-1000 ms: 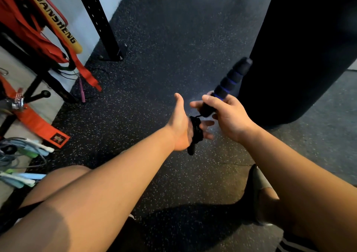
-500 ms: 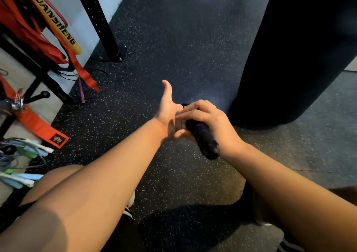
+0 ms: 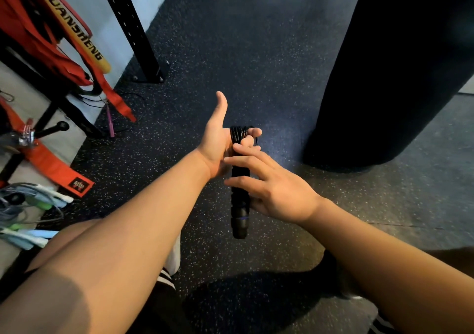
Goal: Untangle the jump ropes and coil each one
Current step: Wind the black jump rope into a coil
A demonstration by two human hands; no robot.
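A black jump rope (image 3: pixel 238 133) is wound in a tight coil around my left hand (image 3: pixel 215 141). That hand is held out over the floor with the thumb up, and its fingertips curl over the coil. The rope's black handle with blue rings (image 3: pixel 239 221) hangs down from the coil toward me. My right hand (image 3: pixel 277 192) holds this handle from the right, fingers laid across its upper part and thumb underneath. The rope's other handle is hidden. More jump ropes with pale green and blue handles (image 3: pixel 38 200) lie in a heap at the left edge.
A big black punching bag (image 3: pixel 397 64) stands close on the right. A black rack post (image 3: pixel 133 31) is bolted to the speckled rubber floor (image 3: pixel 256 64) at upper left, with orange straps (image 3: pixel 51 164) and a purple handle (image 3: pixel 110 123) beside it. My knees and shoes are below.
My right hand has swung the handle from pointing up and right to pointing down toward me, against the coil on my left hand. Its fingers have loosened from a full fist.
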